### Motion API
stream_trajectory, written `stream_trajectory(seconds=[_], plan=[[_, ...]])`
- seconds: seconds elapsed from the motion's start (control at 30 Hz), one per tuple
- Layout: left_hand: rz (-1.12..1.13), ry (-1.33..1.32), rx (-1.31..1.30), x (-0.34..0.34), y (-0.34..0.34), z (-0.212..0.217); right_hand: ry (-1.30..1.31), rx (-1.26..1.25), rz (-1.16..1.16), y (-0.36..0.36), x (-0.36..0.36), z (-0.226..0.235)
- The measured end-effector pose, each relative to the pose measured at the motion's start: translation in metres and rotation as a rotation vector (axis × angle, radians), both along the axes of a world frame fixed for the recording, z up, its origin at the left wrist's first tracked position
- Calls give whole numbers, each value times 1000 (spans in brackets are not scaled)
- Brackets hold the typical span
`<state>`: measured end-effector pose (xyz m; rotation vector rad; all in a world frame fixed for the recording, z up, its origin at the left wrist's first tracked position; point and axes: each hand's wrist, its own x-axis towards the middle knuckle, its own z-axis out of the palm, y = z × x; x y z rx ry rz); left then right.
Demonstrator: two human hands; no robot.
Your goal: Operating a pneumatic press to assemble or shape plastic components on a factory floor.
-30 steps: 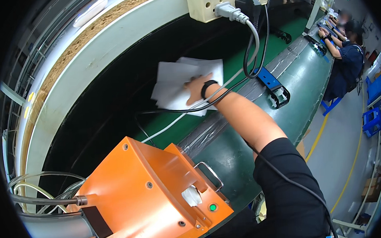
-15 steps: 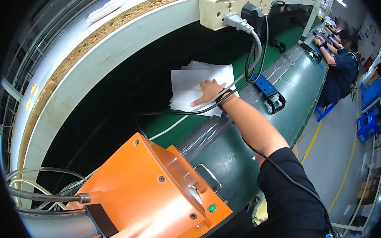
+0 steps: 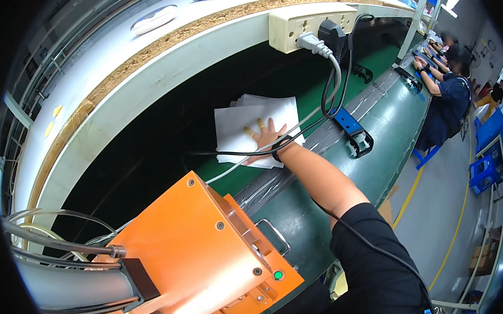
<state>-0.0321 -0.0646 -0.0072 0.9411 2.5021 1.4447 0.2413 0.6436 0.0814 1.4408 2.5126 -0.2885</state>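
Note:
My right hand point(image 3: 266, 139) lies palm down with spread fingers on a loose stack of white paper sheets point(image 3: 229, 124). Yellow covers sit on two of its fingers, and a black band circles the wrist. A grey-white cable point(image 3: 303, 129) and a black cable point(image 3: 217, 153) cross close to the hand and wrist. Beneath the sheets is a green surface, partly in dark shadow. To the right of the hand, a blue and black frame-shaped part point(image 3: 350, 128) rests by the grey-taped strip. My left hand is out of view.
An orange machine point(image 3: 182, 242) with a green button, metal handle and hoses stands at the near left. A cream power strip point(image 3: 290, 31) hangs on the shelf edge above. Similar black parts point(image 3: 411, 81) lie farther along the bench, where people sit working at the far right.
My right hand has flattened on the sheets, its fingers now more spread. The whole view has shifted slightly, bringing a dark flat device on the shelf into sight.

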Motion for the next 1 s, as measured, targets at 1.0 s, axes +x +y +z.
stream_trajectory(seconds=[1.0], plan=[[-226, 408, -76, -7, 139, 4, 236, -125, -3, 22, 28, -4]])
